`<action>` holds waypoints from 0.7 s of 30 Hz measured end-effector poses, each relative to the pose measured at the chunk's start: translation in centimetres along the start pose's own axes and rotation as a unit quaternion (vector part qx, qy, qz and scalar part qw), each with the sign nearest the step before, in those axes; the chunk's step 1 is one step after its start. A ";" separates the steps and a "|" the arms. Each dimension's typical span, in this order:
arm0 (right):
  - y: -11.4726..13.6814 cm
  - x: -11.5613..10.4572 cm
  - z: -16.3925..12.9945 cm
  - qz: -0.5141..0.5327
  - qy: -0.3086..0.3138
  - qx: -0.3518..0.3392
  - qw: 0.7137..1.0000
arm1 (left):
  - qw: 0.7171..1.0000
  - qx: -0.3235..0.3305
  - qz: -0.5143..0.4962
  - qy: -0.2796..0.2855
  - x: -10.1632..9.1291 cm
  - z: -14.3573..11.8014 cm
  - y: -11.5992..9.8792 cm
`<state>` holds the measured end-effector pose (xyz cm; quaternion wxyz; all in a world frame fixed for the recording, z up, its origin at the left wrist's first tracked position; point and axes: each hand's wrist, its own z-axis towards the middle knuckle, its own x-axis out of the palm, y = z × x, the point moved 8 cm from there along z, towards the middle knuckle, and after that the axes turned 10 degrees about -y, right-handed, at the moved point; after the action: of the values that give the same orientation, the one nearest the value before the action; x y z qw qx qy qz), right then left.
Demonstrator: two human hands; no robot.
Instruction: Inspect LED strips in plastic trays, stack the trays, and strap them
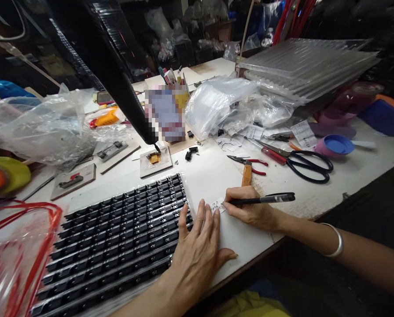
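Observation:
My right hand [251, 209] grips a black pen [272, 198], its tip at a small white paper slip [217, 205] that bears handwriting. Spread on the white tabletop, my left hand [198, 242] has its fingertips at the near edge of that slip, the thumb apart. Left of it lies a clear tray [117, 240] filled with rows of small black parts; the left hand overlaps its right edge. An orange-handled tool [246, 173] lies just beyond my right hand.
Red-handled pliers [249, 164], black scissors [311, 165] and a red screwdriver [272, 155] lie at the right. Plastic bags [216, 105] and stacked clear trays [302, 66] stand behind. A black arm-like tube [117, 75] reaches down to a small board [156, 163].

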<state>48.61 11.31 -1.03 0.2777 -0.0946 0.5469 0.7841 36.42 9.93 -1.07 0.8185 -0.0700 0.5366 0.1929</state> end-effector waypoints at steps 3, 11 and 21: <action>0.1 0.2 0.0 -0.004 0.012 -0.014 1.000 | 1.000 0.003 0.001 0.001 0.1 -0.1 0.0; 0.6 0.6 -0.1 -0.029 0.042 -0.035 0.998 | 1.000 0.010 0.002 0.004 0.3 -0.2 -0.1; 0.0 0.6 -0.2 -0.016 0.031 -0.025 0.999 | 1.000 0.015 0.003 0.005 0.4 -0.2 -0.1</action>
<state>48.08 11.36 -1.41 0.2704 -0.1349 0.5341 0.7896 36.49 9.87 -1.55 0.8161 -0.0573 0.5439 0.1868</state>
